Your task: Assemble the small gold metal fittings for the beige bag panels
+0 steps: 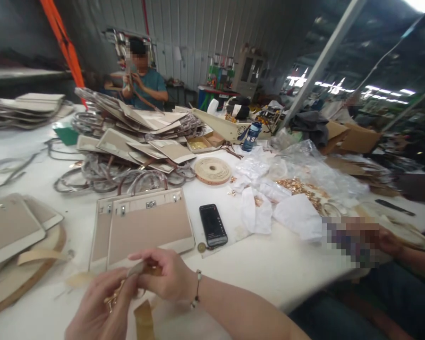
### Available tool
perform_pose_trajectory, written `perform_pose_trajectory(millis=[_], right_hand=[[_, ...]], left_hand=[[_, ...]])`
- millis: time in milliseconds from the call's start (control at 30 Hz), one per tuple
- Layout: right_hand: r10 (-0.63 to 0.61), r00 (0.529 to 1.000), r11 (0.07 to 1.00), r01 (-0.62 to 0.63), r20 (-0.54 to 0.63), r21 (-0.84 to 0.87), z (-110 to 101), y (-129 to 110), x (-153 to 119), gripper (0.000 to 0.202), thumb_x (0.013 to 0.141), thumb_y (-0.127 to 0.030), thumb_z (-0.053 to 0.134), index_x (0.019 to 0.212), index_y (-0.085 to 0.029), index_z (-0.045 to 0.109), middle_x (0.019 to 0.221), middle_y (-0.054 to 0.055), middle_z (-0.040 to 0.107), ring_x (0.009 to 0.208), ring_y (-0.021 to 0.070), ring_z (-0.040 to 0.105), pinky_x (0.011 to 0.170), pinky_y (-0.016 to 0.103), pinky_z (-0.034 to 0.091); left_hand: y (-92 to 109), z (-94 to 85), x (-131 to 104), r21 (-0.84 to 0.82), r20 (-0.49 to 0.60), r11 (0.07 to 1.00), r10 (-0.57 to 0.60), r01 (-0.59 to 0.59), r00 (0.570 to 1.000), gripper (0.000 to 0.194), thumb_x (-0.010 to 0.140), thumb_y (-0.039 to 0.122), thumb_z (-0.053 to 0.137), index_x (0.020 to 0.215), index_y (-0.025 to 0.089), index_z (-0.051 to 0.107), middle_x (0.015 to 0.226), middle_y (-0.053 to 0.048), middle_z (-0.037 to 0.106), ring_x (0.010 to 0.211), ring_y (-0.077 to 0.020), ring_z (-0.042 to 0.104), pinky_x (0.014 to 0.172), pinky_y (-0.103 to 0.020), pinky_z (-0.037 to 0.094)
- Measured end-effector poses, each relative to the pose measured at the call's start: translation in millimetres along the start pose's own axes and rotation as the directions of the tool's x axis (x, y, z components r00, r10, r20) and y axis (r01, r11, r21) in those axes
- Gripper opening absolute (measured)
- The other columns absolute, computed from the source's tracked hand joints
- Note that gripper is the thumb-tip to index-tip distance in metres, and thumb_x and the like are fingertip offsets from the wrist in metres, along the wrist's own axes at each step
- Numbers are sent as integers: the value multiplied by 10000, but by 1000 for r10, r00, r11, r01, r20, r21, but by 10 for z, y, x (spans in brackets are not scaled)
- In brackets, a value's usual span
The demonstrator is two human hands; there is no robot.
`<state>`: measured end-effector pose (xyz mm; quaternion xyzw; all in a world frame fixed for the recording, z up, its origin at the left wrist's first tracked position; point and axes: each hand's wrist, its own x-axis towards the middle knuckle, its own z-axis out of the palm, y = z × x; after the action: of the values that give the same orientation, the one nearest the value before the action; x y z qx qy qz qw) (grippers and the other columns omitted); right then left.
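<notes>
My left hand [104,302] is closed round small gold metal pieces [114,296], low in the head view. Beside it, my right hand [166,274] is pinched at the fingertips and meets the left fingers; a small piece between them is too hidden to name. A bracelet is on my right wrist. Just beyond my hands lie flat beige bag panels [150,226] with metal fittings along their upper edge. A brownish-yellow strip [144,321] is below my hands. The black phone [213,225] rests right of the panels.
A tape roll [213,171], white paper packets [257,210] and loose gold fittings [301,191] lie mid-table. Stacked panels [138,120] stand behind, near a blue bottle [251,137]. One person [150,87] sits across the table; another person's arm [411,257] reaches in at right.
</notes>
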<state>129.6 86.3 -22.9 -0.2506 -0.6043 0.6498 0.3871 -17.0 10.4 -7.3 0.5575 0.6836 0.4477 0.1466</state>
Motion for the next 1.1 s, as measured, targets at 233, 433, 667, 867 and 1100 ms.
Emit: perform_pose_trajectory(millis=[233, 433, 667, 867, 1100], right_hand=[[78, 997, 992, -75, 27, -100, -37, -43, 51, 364, 871, -519, 678, 903, -157, 706, 770, 16, 645, 699, 146, 591, 673, 269, 489], [-92, 981, 757, 182, 173, -628, -123, -69, 74, 198, 900, -336, 700, 790, -187, 631, 759, 2, 627, 762, 161, 558, 758, 272, 441], [-154, 964, 841, 243, 217, -483, -138, -64, 121, 250, 901, -338, 712, 724, -183, 625, 1044, 55, 736, 943, 167, 656, 906, 298, 483], [-232, 962, 760, 272, 145, -590, -176, -133, 96, 178, 957, -295, 606, 876, -189, 723, 1221, 102, 706, 1129, 211, 642, 1036, 376, 458], [-451, 840, 669, 543, 302, -508, -124, -180, 2, 462, 948, -253, 555, 1407, -201, 525, 1370, 139, 637, 1329, 221, 546, 1202, 459, 292]], left_hand=[[135, -16, 66, -25, -28, 995, -94, 94, 995, 441, 845, 596, 618, 1075, 226, 684, 1016, -61, 732, 762, -195, 673, 604, -281, 551], [20, -201, 185, 7, 217, 1000, 27, -30, 976, 355, 866, 526, 617, 1058, 247, 722, 895, -30, 753, 692, -168, 664, 564, -231, 543], [18, -386, 157, 135, 59, 981, 135, -141, 989, 226, 880, 458, 631, 934, 265, 736, 861, -1, 740, 705, -153, 657, 473, -191, 463], [116, -327, 98, 174, 54, 930, 318, -323, 946, 148, 925, 328, 594, 970, 262, 718, 928, -13, 751, 853, -174, 701, 759, -250, 552], [220, -222, 131, 170, 152, 911, 352, -375, 924, 165, 934, 276, 542, 898, 244, 700, 890, -6, 759, 764, -154, 719, 667, -225, 541]])
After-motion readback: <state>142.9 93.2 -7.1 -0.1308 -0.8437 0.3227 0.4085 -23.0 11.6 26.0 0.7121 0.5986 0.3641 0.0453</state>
